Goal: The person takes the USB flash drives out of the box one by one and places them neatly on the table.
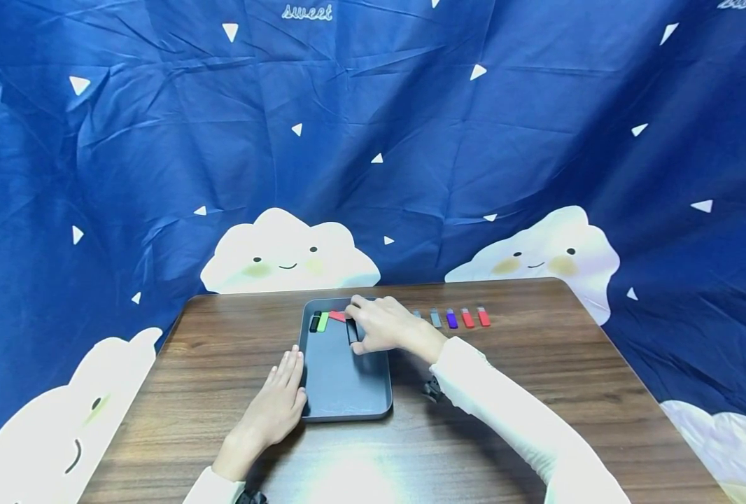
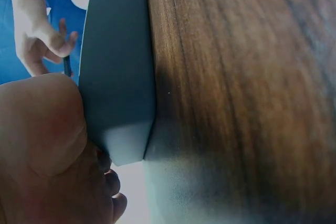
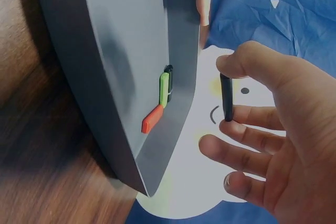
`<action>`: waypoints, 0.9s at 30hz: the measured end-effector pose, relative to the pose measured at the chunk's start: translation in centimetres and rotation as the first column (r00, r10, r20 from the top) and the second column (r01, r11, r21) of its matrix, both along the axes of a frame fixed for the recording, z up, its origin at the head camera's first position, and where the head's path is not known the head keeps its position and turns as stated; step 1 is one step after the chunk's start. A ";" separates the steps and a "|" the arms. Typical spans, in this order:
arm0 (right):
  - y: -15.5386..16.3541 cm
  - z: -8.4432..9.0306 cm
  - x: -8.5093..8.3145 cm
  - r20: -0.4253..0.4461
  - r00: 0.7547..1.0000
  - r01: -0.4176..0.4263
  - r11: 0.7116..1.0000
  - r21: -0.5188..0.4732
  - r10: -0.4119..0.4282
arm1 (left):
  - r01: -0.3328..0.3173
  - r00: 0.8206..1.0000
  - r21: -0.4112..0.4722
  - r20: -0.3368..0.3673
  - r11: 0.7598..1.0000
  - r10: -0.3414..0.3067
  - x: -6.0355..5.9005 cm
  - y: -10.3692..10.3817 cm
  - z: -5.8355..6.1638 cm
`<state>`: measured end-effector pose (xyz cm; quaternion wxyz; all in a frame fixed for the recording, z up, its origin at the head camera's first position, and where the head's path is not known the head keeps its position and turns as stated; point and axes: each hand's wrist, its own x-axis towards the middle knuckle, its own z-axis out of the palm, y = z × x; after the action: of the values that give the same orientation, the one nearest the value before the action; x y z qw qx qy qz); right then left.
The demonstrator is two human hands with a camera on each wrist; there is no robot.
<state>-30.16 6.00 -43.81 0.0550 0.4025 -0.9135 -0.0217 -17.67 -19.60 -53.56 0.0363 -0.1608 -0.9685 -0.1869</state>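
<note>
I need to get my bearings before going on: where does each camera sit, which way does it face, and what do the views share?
Head: worn on the head, facing forward and down at the table, grey tray and blue backdrop; both hands and white sleeves show.
Left wrist: beside the left hand, facing along the tray's side wall; the palm fills the corner.
Right wrist: under the right hand, facing the tray's inside; its fingers pinch a black stick.
Shared: tray in all three; right hand in all.
</note>
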 end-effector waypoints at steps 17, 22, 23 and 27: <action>3.3 0.2 0.2 0.045 0.998 0.052 0.997 -0.064 -0.049 | 0.001 1.000 -0.012 0.000 1.000 -0.001 -0.1 0.0 -0.1; 4.5 0.0 0.1 0.041 0.997 0.071 0.994 -0.082 -0.067 | 0.008 1.000 0.007 -0.023 1.000 -0.008 -0.2 -0.1 -0.3; 4.7 0.0 0.1 0.041 0.997 0.076 0.994 -0.082 -0.072 | 0.005 1.000 0.004 -0.022 1.000 -0.005 -0.2 -0.1 -0.3; 5.5 0.0 0.2 0.059 0.994 0.098 0.991 -0.087 -0.093 | -0.005 1.000 -0.011 0.009 1.000 0.006 -0.1 0.0 -0.1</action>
<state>-29.93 11.53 -43.82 0.0466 0.3559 -0.9330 0.0278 -17.73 -19.62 -53.66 0.0314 -0.1575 -0.9701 -0.1822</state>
